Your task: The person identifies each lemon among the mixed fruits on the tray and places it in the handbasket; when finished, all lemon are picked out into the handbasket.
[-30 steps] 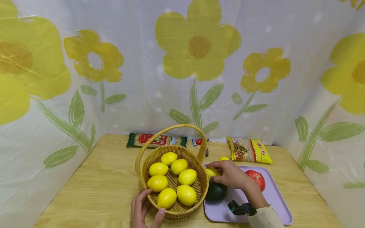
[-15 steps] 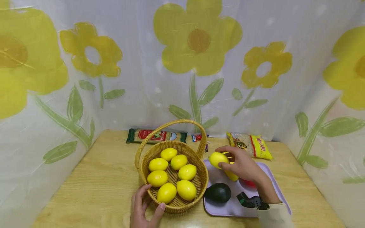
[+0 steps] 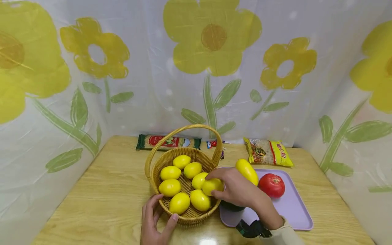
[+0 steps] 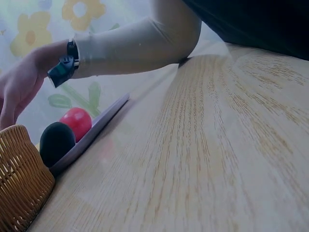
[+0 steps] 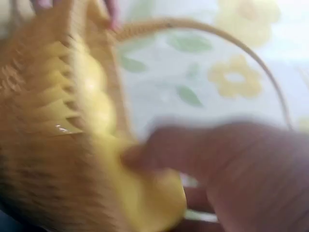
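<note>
A wicker basket point(image 3: 192, 219) with a tall arched handle stands in the middle of the head view, several lemons point(image 3: 179, 203) inside it. My left hand point(image 3: 153, 219) holds the basket's near left side, fingertip and thumb at the rim. Between thumb and fingers, my right hand point(image 3: 237, 189) grips another lemon point(image 3: 211, 186) just inside the basket's right rim, overlapping the lemons there. The right wrist view is blurred, with the gripped lemon point(image 5: 149, 198) low at the basket wall. Under the right hand, a dark green avocado-like fruit point(image 3: 231, 206) is mostly covered.
A lilac tray point(image 3: 294, 214) right of the basket bears a red pomegranate point(image 3: 272, 185) and a long yellow fruit point(image 3: 247, 171). Along the back lie a green-ended noodle pack point(image 3: 147, 142), small wrapped candies point(image 3: 211, 144) and a yellow food bag point(image 3: 269, 152).
My right hand has picked the lemon up from the tray and carried it left to the basket. The avocado-like fruit shifted slightly. My left hand stays at the basket.
</note>
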Motion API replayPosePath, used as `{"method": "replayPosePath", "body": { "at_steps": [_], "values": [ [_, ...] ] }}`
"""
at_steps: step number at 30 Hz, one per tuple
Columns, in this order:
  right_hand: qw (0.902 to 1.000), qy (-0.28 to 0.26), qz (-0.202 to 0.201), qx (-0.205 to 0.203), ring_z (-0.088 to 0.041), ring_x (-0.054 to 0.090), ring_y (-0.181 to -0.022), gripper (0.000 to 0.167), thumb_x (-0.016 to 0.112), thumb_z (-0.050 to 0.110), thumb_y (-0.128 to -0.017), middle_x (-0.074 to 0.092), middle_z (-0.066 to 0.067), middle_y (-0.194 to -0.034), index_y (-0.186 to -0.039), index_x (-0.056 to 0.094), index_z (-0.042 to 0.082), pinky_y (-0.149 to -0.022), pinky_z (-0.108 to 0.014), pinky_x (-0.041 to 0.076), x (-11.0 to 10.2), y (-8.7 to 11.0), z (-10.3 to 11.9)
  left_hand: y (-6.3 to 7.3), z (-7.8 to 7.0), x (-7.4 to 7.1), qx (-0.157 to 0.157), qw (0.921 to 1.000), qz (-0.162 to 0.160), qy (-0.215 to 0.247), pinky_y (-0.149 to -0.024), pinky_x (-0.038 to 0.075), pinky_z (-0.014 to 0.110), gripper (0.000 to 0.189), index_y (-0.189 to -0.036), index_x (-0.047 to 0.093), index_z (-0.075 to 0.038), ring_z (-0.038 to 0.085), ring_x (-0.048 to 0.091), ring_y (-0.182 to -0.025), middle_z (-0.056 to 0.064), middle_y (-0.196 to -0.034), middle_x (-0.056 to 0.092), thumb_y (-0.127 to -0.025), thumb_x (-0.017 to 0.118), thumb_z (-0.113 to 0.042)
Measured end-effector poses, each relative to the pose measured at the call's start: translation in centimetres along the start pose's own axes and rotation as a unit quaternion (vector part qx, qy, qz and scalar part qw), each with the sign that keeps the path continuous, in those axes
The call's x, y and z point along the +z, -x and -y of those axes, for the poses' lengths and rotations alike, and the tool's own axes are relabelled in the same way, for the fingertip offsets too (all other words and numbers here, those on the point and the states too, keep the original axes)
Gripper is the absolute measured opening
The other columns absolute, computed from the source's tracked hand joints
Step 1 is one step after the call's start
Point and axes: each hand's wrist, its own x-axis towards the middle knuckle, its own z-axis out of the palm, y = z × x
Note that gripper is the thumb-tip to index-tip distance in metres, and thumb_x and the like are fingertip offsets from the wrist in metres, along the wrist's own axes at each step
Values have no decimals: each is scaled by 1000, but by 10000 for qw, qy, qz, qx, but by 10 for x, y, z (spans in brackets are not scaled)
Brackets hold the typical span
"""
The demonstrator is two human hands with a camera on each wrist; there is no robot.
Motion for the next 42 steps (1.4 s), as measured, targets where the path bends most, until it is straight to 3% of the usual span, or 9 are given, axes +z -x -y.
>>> {"method": "replayPosePath", "body": {
  "at_steps": [4,11,17,20,27,30,35,39,42],
  "values": [
    [9996,231,-18,-140,-22,74,-122,36,84,14,-94,79,-2,-128,-129,78,9,-108,-45,63,12,-6,7,0,-1,-2,53,10000,46,-18,-114,44,8,69,-152,54,-9,28,53,-142,4,-149,46,-90,85,-3],
    [9999,-19,-150,-53,-21,75,-120,36,88,15,-92,80,-1,-125,-127,79,10,-107,-43,63,14,-4,6,1,-2,-3,1,9999,134,-20,-115,44,9,70,-153,53,-10,32,53,-142,4,-149,46,-90,86,-4],
    [9915,-897,-884,330,-18,70,-132,47,90,32,-94,75,2,-139,-136,75,18,-111,-42,61,28,-11,18,2,-5,-3,-190,9995,233,-56,-115,43,8,70,-154,51,-10,35,50,-146,3,-151,44,-92,85,-7],
    [9878,-1169,-958,382,-20,67,-136,51,87,35,-96,72,2,-146,-142,72,18,-112,-44,61,33,-13,21,2,-5,-4,-210,9994,292,-28,-117,42,9,70,-154,50,-10,35,49,-148,3,-152,43,-92,85,-7],
    [9866,-1090,-1172,302,-22,73,-126,41,83,31,-100,75,2,-140,-139,75,20,-106,-46,64,16,-4,12,-1,-5,-7,-261,9990,349,26,-117,42,9,68,-153,51,-8,32,48,-149,5,-156,41,-93,84,-5],
    [9860,-1037,-1257,357,-22,74,-124,38,82,29,-101,75,4,-138,-137,75,22,-105,-46,65,3,3,5,-7,-8,-11,157,9997,64,160,-116,45,9,59,-148,56,-2,22,49,-146,9,-156,42,-94,80,3],
    [9830,-773,-1525,672,-23,75,-122,36,82,27,-101,75,4,-139,-136,76,22,-103,-51,64,-25,26,-12,-44,-20,-37,1543,9869,-386,255,-115,50,16,46,-137,60,11,19,52,-139,14,-148,51,-92,68,19],
    [9784,-86,-1949,683,-27,75,-121,38,84,21,-99,76,-3,-138,-135,77,16,-102,-54,64,-57,45,-26,-94,-47,-70,2655,9624,-442,-362,-111,51,15,44,-133,63,13,9,57,-129,15,-135,63,-89,68,16],
    [9692,516,-2340,569,-33,74,-123,47,88,15,-93,74,-9,-143,-138,75,13,-106,-31,62,-89,55,-28,-132,-86,-93,3442,9311,-589,-1052,-108,47,14,43,-130,66,12,12,60,-121,24,-126,69,-90,70,-3]
  ]
}}
